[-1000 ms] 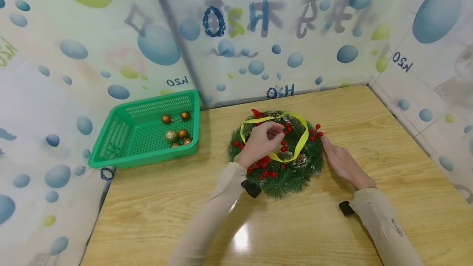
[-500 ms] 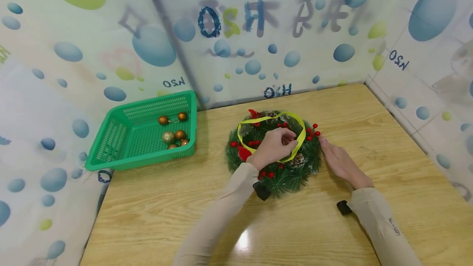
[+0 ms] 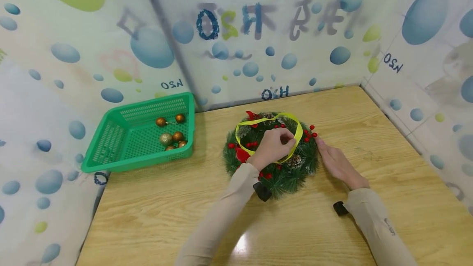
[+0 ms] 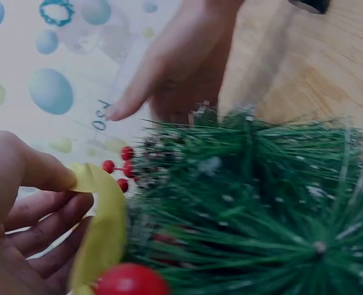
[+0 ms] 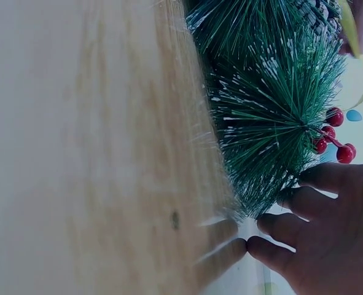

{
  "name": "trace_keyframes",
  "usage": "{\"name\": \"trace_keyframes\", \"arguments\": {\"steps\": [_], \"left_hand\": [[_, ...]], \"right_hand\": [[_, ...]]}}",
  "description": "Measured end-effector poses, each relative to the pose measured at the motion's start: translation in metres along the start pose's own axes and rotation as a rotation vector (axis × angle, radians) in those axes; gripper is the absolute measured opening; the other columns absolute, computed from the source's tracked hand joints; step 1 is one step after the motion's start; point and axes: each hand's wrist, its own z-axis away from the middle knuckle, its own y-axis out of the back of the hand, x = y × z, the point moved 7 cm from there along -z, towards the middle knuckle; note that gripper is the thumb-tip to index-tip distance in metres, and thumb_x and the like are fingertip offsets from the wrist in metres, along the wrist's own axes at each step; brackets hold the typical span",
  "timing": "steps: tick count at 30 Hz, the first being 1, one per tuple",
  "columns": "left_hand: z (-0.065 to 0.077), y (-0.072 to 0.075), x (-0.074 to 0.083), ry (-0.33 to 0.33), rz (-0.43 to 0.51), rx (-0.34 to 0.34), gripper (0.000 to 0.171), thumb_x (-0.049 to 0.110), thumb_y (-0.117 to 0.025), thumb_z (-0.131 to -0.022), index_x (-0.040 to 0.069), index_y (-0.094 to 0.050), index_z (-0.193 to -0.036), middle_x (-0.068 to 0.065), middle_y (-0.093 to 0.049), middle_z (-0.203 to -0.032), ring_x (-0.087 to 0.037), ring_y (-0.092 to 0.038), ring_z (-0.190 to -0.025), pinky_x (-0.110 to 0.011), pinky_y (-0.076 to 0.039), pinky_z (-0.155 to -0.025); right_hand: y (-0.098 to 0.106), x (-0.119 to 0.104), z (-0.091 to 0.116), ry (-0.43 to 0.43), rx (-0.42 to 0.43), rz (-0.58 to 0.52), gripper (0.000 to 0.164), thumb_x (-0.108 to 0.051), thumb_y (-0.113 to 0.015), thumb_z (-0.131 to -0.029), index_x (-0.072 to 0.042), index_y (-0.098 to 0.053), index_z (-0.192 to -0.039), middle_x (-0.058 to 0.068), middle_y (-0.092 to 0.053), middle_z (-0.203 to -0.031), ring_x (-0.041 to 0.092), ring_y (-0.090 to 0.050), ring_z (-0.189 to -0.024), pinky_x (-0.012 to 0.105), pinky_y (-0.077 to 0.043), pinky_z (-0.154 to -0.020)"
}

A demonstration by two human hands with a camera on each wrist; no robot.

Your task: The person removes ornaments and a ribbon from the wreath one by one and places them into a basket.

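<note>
A green pine wreath [image 3: 284, 182] with red berries and pinecones lies on the wooden table. Over it a yellow ribbon [image 3: 244, 124] forms a loop. My left hand [image 3: 272, 147] reaches above the wreath and pinches the ribbon's right side; the left wrist view shows the ribbon [image 4: 104, 239] between thumb and finger. Along the wreath's right edge, my right hand [image 3: 338, 163] lies with fingers extended. In the right wrist view its fingertips [image 5: 295, 203] touch the pine needles beside a sprig of red berries [image 5: 328, 132].
To the left stands a green plastic basket [image 3: 138, 162] holding several small bronze and gold ornament balls [image 3: 166, 138]. A patterned wall covering [image 3: 229, 60] rises behind the table [image 3: 162, 208].
My left hand has moved right across the wreath and now pinches the yellow ribbon's right side. My right hand stays at the wreath's edge. The view has shifted slightly.
</note>
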Motion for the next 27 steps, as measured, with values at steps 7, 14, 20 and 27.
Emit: {"name": "trace_keyframes", "arguments": {"steps": [7,14,20,27], "left_hand": [[0.006,0.023,0.013,-0.039,0.043,0.067,0.013,0.02,-0.063,-0.102,0.012,-0.072,-0.105,0.0,-0.072,-0.099,-0.007,-0.065,-0.08,-0.019,-0.055,-0.072],[0.018,0.055,0.024,-0.049,0.066,0.113,0.015,0.021,-0.064,-0.101,0.01,-0.072,-0.109,-0.005,-0.073,-0.104,-0.012,-0.067,-0.088,-0.022,-0.056,-0.078],[0.023,0.087,0.026,-0.067,0.078,0.192,0.016,0.022,-0.065,-0.1,0.01,-0.073,-0.107,-0.006,-0.073,-0.099,-0.015,-0.066,-0.086,-0.024,-0.056,-0.078],[0.029,0.13,0.024,-0.082,0.093,0.323,0.016,0.021,-0.066,-0.1,0.007,-0.074,-0.105,-0.008,-0.074,-0.098,-0.018,-0.067,-0.087,-0.03,-0.058,-0.085]], "right_hand": [[-0.001,-0.001,0.0,0.002,-0.012,-0.004,0.07,-0.044,-0.008,-0.111,0.006,-0.021,-0.157,0.031,-0.024,-0.16,0.055,-0.027,-0.145,0.066,-0.024,-0.12],[-0.001,-0.001,-0.001,0.005,-0.026,-0.015,0.07,-0.045,-0.008,-0.111,0.005,-0.021,-0.158,0.03,-0.023,-0.161,0.055,-0.026,-0.146,0.067,-0.024,-0.119],[-0.001,-0.001,0.0,-0.003,-0.023,-0.017,0.071,-0.046,-0.008,-0.111,0.006,-0.022,-0.157,0.031,-0.023,-0.161,0.056,-0.026,-0.145,0.067,-0.023,-0.119],[-0.001,-0.003,0.0,-0.014,-0.025,-0.001,0.072,-0.047,-0.008,-0.111,0.007,-0.021,-0.157,0.033,-0.024,-0.159,0.057,-0.027,-0.144,0.067,-0.024,-0.119]]}}
